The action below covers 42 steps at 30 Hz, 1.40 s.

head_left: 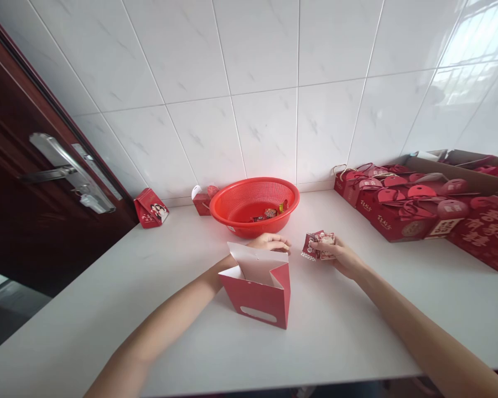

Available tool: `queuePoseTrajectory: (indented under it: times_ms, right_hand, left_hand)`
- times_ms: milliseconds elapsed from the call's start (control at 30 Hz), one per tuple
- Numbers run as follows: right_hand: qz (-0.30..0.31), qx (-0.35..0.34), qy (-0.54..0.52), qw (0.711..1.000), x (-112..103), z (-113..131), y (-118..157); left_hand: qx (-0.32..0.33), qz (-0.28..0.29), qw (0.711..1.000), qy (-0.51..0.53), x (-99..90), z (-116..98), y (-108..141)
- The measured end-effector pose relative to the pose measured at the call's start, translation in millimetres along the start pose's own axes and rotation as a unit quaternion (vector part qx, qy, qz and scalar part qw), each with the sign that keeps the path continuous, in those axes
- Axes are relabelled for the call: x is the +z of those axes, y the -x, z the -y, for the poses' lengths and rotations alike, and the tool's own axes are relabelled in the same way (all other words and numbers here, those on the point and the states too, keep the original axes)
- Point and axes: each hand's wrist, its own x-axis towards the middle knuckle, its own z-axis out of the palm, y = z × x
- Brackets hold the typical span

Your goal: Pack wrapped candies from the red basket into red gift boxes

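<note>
A red paper box [255,298] stands upright on the white table with its top flaps open. Behind it is my left hand [269,242], partly hidden by a flap; its fingers are apart and hold nothing that shows. To the right, my right hand [344,257] pinches several small red and cream packets [324,245] between thumb and fingers, just above the table. A red plastic basket [253,221] sits behind my left hand, with a few small wrapped pieces [269,213] inside.
Many red gift boxes [398,213] crowd the right side, near a cardboard carton [431,168]. A small red box [151,209] and another [202,202] stand by the tiled wall [265,127]. A dark door [20,182] is at the left.
</note>
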Motion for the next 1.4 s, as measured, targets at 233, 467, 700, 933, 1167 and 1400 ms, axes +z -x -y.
queuePoseTrajectory:
  times_ms: [233,467,700,933,1167,1400]
  right_hand:
    - [-0.005,0.01,-0.052,0.999,5.7,5.2,1.3]
    - [0.011,-0.016,-0.059,0.998,20.5,15.6,5.3]
    - [0.021,-0.031,-0.055,0.998,35.1,30.5,12.0]
    - [0.074,-0.142,-0.015,0.987,53.1,71.3,40.5]
    - [0.092,-0.257,0.169,0.947,78.3,99.9,54.6]
    - [0.082,-0.284,0.167,0.941,77.2,106.3,46.5]
  left_hand:
    - [0.007,-0.007,0.954,0.299,-9.4,-47.7,11.9]
    - [0.046,-0.023,0.956,0.287,-20.3,-68.4,27.1]
    - [0.219,-0.112,0.955,0.167,-47.5,-104.9,87.1]
    - [0.214,-0.125,0.955,-0.161,-16.3,-112.1,141.4]
    - [0.252,-0.22,0.895,-0.296,3.9,-100.5,108.6]
    - [0.299,-0.213,0.865,-0.342,-3.4,-106.0,105.5]
